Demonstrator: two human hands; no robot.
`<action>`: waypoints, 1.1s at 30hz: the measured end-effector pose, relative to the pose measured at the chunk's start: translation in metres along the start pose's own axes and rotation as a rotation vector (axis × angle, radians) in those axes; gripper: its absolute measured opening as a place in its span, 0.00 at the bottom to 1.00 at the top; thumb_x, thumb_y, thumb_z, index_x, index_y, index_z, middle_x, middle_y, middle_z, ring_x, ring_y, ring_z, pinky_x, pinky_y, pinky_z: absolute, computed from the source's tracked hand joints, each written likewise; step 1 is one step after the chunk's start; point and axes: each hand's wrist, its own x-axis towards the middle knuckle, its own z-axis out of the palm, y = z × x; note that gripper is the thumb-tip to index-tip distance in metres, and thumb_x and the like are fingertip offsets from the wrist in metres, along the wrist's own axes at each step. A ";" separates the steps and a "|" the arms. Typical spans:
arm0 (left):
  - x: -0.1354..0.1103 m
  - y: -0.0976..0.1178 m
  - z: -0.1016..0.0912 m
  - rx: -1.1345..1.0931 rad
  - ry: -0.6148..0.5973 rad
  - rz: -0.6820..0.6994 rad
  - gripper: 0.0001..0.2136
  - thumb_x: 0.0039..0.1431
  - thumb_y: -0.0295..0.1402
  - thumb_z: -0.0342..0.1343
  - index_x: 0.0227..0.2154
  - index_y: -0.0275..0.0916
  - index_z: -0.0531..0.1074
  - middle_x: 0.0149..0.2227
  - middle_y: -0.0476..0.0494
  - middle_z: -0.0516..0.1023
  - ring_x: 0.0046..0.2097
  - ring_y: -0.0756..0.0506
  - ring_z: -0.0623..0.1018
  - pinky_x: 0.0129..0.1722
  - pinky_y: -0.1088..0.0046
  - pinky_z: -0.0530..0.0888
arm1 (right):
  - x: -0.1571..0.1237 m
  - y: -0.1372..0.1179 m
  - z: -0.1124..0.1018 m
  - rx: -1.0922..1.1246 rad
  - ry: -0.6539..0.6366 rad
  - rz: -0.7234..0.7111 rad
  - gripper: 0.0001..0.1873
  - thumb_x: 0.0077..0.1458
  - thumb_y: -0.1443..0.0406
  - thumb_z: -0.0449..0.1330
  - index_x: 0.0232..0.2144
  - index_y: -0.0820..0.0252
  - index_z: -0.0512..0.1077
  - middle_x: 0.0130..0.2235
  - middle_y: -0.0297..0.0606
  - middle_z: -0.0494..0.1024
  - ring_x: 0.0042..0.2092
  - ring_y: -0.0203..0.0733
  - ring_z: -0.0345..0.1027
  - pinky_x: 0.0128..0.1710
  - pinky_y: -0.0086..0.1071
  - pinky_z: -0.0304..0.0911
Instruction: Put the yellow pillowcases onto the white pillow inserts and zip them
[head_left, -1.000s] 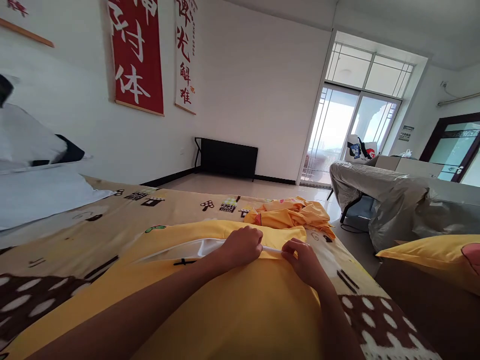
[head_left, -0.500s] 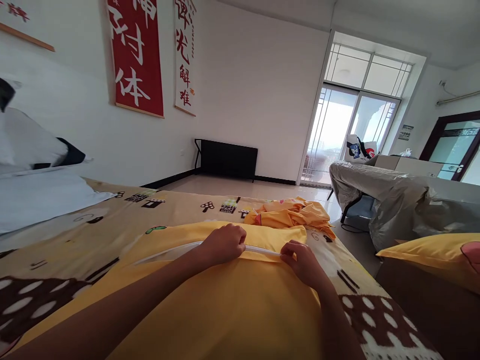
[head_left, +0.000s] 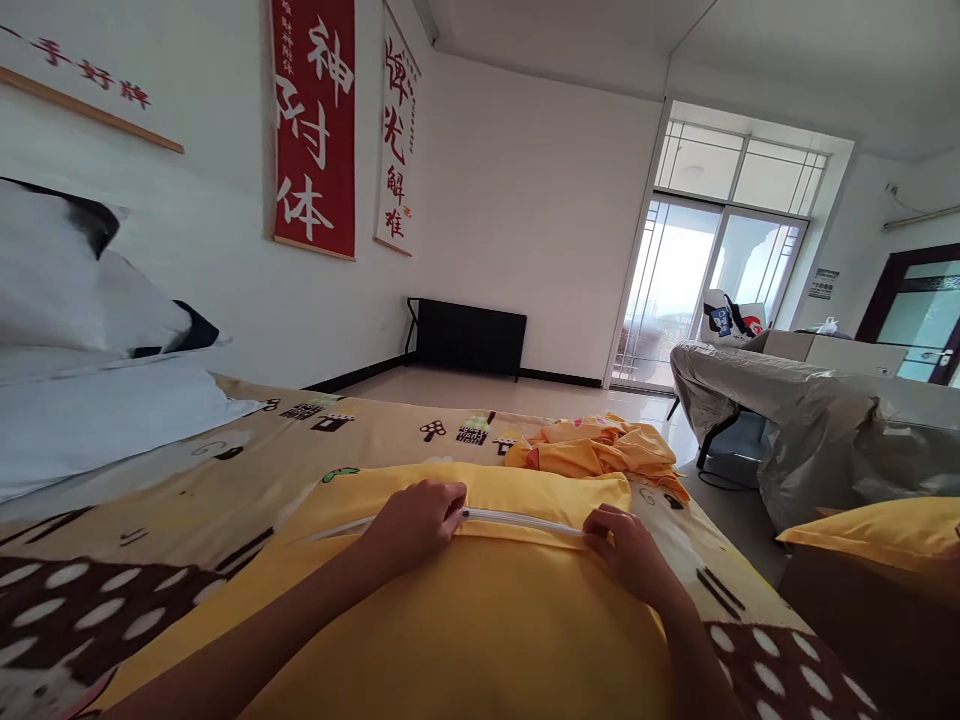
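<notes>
A yellow pillowcase (head_left: pixel 480 620), bulging as if filled, lies on the bed in front of me. A white zipper (head_left: pixel 525 522) runs across it near its far edge. My left hand (head_left: pixel 421 518) is closed in a pinch at the zipper, with the small pull hidden by the fingers. My right hand (head_left: pixel 624 545) pinches the pillowcase at the zipper's right end. Between my hands the zipper's line looks closed. Left of my left hand a narrow pale gap still shows in the seam.
Crumpled orange-yellow cloth (head_left: pixel 600 448) lies beyond the pillowcase on the patterned bedsheet (head_left: pixel 390 430). White pillows (head_left: pixel 97 400) are stacked at the left. Another yellow pillow (head_left: pixel 892 535) rests at the right, near a plastic-covered table (head_left: pixel 825 400). A black panel (head_left: pixel 471 338) stands by the far wall.
My left hand has slid left along the zipper, and the closed stretch between my hands is longer. My right hand keeps its hold. The view has tilted slightly upward.
</notes>
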 end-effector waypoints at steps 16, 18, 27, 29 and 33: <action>-0.021 -0.070 0.013 -0.401 0.105 0.055 0.08 0.57 0.35 0.43 0.25 0.39 0.60 0.21 0.51 0.65 0.26 0.50 0.65 0.28 0.75 0.59 | 0.008 -0.109 0.038 -0.254 0.144 -0.059 0.12 0.59 0.70 0.49 0.38 0.56 0.71 0.42 0.40 0.76 0.45 0.45 0.67 0.44 0.37 0.56; -0.021 -0.073 0.016 -0.430 0.110 0.069 0.09 0.57 0.36 0.43 0.25 0.39 0.61 0.21 0.51 0.65 0.25 0.49 0.65 0.28 0.75 0.59 | 0.024 -0.147 0.050 -0.260 0.101 -0.157 0.13 0.59 0.71 0.48 0.36 0.56 0.72 0.39 0.38 0.77 0.43 0.44 0.67 0.43 0.36 0.55; -0.023 -0.089 0.033 -0.495 0.078 0.029 0.10 0.58 0.36 0.45 0.26 0.39 0.66 0.23 0.48 0.72 0.27 0.48 0.69 0.29 0.75 0.60 | 0.058 -0.181 0.139 -0.231 0.026 -0.027 0.11 0.57 0.72 0.51 0.32 0.59 0.73 0.37 0.40 0.77 0.41 0.44 0.67 0.41 0.36 0.54; -0.022 -0.092 0.037 -0.492 0.077 0.004 0.08 0.56 0.34 0.46 0.25 0.39 0.66 0.23 0.49 0.71 0.27 0.49 0.68 0.29 0.75 0.60 | 0.054 -0.171 0.146 -0.180 0.027 -0.099 0.12 0.57 0.73 0.51 0.33 0.58 0.73 0.38 0.38 0.76 0.42 0.42 0.66 0.42 0.34 0.54; -0.021 -0.100 0.040 -0.505 0.085 -0.040 0.07 0.54 0.32 0.47 0.24 0.39 0.64 0.21 0.51 0.68 0.26 0.50 0.66 0.28 0.75 0.59 | 0.053 -0.162 0.149 -0.131 0.055 -0.125 0.09 0.57 0.72 0.54 0.30 0.57 0.72 0.35 0.35 0.75 0.40 0.39 0.65 0.40 0.32 0.54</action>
